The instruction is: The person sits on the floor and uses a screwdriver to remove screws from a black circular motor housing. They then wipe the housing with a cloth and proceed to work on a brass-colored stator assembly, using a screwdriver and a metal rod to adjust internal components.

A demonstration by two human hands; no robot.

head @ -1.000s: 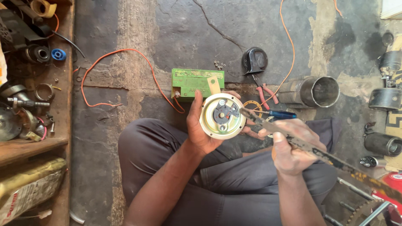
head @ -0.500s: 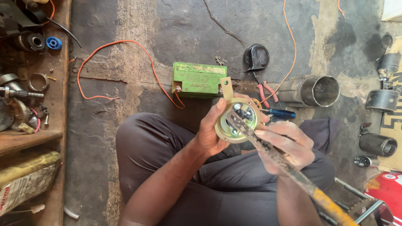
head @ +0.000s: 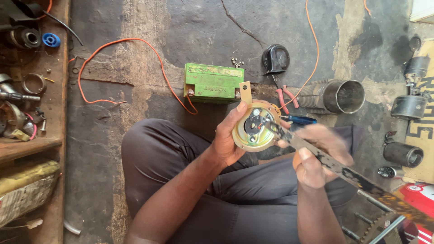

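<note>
- I look down on a dark concrete floor (head: 135, 27) where I sit cross-legged; a wooden shelf (head: 31, 144) of oily parts runs along the left edge.
- A green battery (head: 213, 82) sits on the floor just past my knees, an orange wire (head: 113, 43) looping away from it. To its right lie a black horn (head: 275, 58), red-handled pliers (head: 285, 97) and a ribbed metal cylinder (head: 337, 96).
- My left hand (head: 228, 138) is closed around the rim of a round horn body (head: 254, 127), held up over my lap with its open inner face towards me.
- My right hand (head: 318, 156) grips a long flat blade (head: 343, 169), blotched dark and yellowish; its tip rests at the central parts inside the disc.
- I judge the step in hand to be working at the contact in the centre with that blade.
- The next move, as I judge it, calls for short, light strokes with the disc held dead steady, so the tip stays on the centre and does not slip towards my left thumb.
</note>
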